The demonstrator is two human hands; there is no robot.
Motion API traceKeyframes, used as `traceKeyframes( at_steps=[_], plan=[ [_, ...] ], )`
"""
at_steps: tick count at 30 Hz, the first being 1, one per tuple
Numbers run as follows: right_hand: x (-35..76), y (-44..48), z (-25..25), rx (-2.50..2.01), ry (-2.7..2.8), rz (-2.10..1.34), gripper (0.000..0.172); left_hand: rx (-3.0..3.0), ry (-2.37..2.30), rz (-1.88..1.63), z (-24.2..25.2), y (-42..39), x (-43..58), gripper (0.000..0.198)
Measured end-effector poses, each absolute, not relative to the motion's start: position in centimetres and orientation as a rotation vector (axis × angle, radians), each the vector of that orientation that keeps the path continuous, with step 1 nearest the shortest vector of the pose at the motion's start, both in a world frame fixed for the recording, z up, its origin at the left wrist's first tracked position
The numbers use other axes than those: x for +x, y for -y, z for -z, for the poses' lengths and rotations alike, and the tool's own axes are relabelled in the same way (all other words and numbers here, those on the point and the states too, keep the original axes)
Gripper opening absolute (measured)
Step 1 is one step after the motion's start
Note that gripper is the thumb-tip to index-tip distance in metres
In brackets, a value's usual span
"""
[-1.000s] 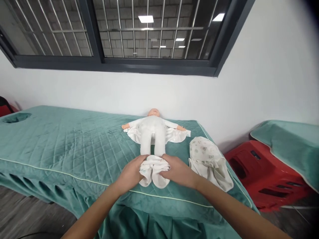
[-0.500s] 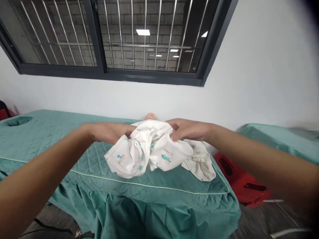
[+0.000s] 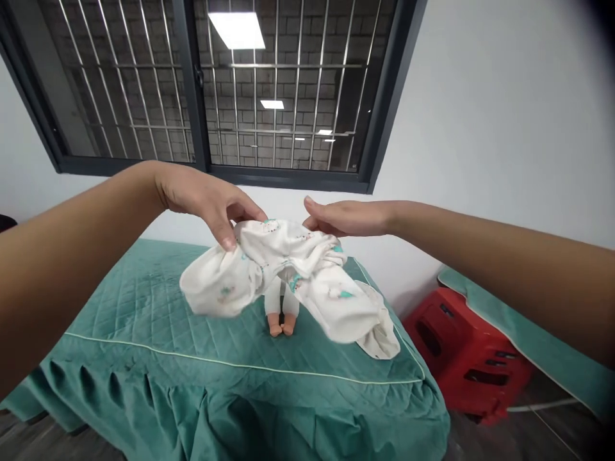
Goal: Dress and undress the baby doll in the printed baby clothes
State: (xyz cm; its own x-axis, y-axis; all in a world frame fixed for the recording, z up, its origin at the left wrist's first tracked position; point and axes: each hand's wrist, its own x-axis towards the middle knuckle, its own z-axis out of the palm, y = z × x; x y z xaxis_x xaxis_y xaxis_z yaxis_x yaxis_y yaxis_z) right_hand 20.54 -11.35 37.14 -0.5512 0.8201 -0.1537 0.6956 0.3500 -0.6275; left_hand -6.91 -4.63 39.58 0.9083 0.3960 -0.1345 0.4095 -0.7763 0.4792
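Observation:
A white baby garment (image 3: 283,246) with teal and red prints hangs bunched in the air, two tube-like parts drooping left and right. My left hand (image 3: 206,198) pinches its upper left edge between thumb and fingers. At its upper right is my right hand (image 3: 346,218), thumb raised apart and fingers partly hidden behind the cloth; its hold is unclear. Below and behind the garment, a doll (image 3: 275,323) lies on the green quilted bed cover (image 3: 202,346). Its bare feet and white-clad lower legs show; the garment hides the rest.
A second pale garment (image 3: 382,336) lies on the bed's right side. Red plastic stools (image 3: 461,358) stand on the floor to the right, beside another green-covered surface (image 3: 519,339). Behind the bed are a white wall (image 3: 408,160) and a barred window (image 3: 283,83).
Both hands have lifted the garment higher, uncovering the doll's feet and lower legs. My right thumb now stands away from the cloth. The view has shifted.

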Motion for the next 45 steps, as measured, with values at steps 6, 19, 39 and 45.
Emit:
traceKeyframes(
  at_steps=[6, 19, 39, 45],
  plan=[
    [19.0, 11.9, -35.9, -1.393, 2.427, -0.916, 0.045, 2.496, -0.737, -0.137, -39.1, 5.4, -4.5, 0.023],
    [22.4, 7.7, -32.0, -1.406, 2.423, -0.819, 0.034, 2.416, -0.705, -0.171, -32.7, 1.0, -4.4, 0.024],
    [18.9, -3.0, -19.4, -1.2, 2.226, -0.609, 0.039, 2.689, -1.133, -0.973, -23.3, -9.1, -9.8, 0.04],
    [20.5, -4.3, -12.8, -1.229, 2.478, -0.724, 0.036, 2.2, -1.11, -0.722, -12.5, -10.5, -6.5, 0.039]
  ],
)
